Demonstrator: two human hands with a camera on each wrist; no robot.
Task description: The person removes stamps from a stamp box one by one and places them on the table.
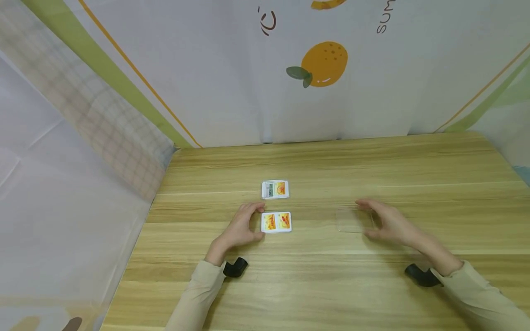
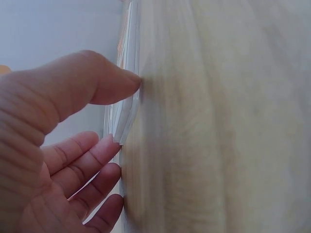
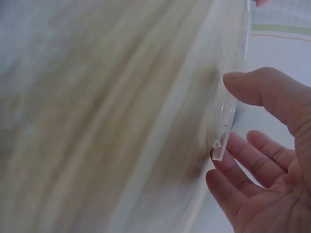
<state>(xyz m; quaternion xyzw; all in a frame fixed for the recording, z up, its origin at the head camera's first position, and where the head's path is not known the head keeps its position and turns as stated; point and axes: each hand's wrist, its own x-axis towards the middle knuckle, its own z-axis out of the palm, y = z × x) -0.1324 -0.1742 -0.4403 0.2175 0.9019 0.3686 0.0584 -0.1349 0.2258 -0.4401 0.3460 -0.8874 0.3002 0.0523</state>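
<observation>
A flat white rectangular case with two small orange-and-yellow pictures lies on the table. My left hand spans its left end, thumb at the near edge and fingers at the far edge. In the left wrist view, the thumb touches the rim of the case. To the right, my right hand holds a clear plastic cover by its right end, between thumb and fingers. The right wrist view shows that cover edge-on, close over the wood.
A second flat case with green and orange pictures lies just beyond the first. Wood-grain table spreads around both hands. Behind it hangs a white cloth printed with fruit. A black curved piece sits at each wrist.
</observation>
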